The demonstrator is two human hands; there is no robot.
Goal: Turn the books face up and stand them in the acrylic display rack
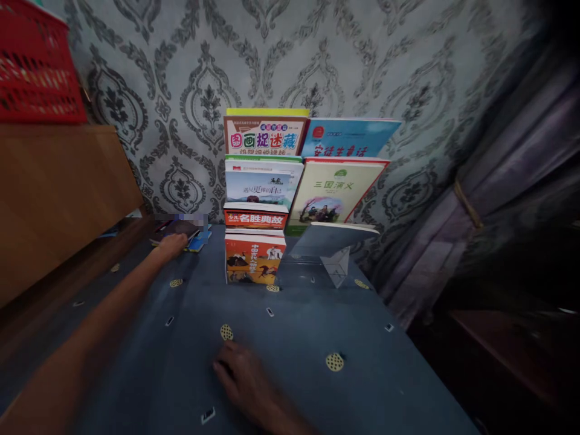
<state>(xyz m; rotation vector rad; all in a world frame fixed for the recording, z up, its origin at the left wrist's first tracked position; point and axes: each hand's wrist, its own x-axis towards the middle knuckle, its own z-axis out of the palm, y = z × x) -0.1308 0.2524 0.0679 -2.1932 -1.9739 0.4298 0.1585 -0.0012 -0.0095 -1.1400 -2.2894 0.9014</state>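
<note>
My left hand [173,245] reaches to the back left of the table, its fingers closed on the edge of a dark book [174,228] at the top of a small pile. Under it a blue-covered book [199,240] sticks out to the right. My right hand [242,374] rests on the dark tablecloth near the front, fingers loosely curled and nothing visible in them. Beyond it, a clear tiered rack [338,269] holds books in two columns. An orange book [254,260] fills the lowest left tier, and the lowest right tier [333,235] bears no book.
Above the orange book stand a red book [257,219], a pale blue book [258,190] and a pink-framed book [265,136]. On the right are a green book [335,190] and a blue book [351,136]. A wooden cabinet [63,199] carries a red basket [38,72]; a curtain [448,223] hangs right.
</note>
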